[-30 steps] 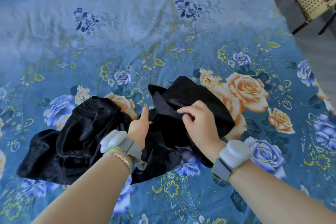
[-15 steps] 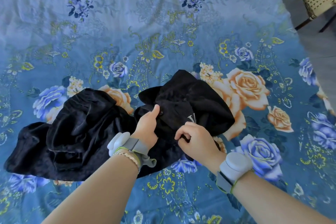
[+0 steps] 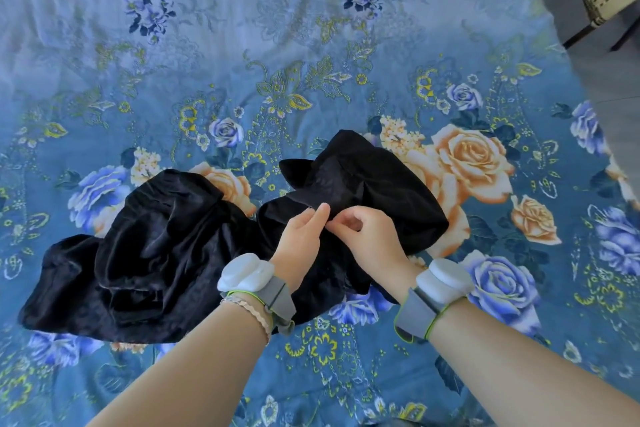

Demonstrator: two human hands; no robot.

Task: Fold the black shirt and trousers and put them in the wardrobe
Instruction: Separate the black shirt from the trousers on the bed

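Both your grips pinching one fold of black cloth, left hand touching right hand, crumpled heap on floral bed.

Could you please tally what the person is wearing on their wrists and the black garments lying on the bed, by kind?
Black garments: 2, a glossy bundle on the left and a matte one under both hands
White-and-grey wrist devices: 2, one on the left wrist, one on the right wrist
Bracelets: 1, on the left wrist
Total: 5
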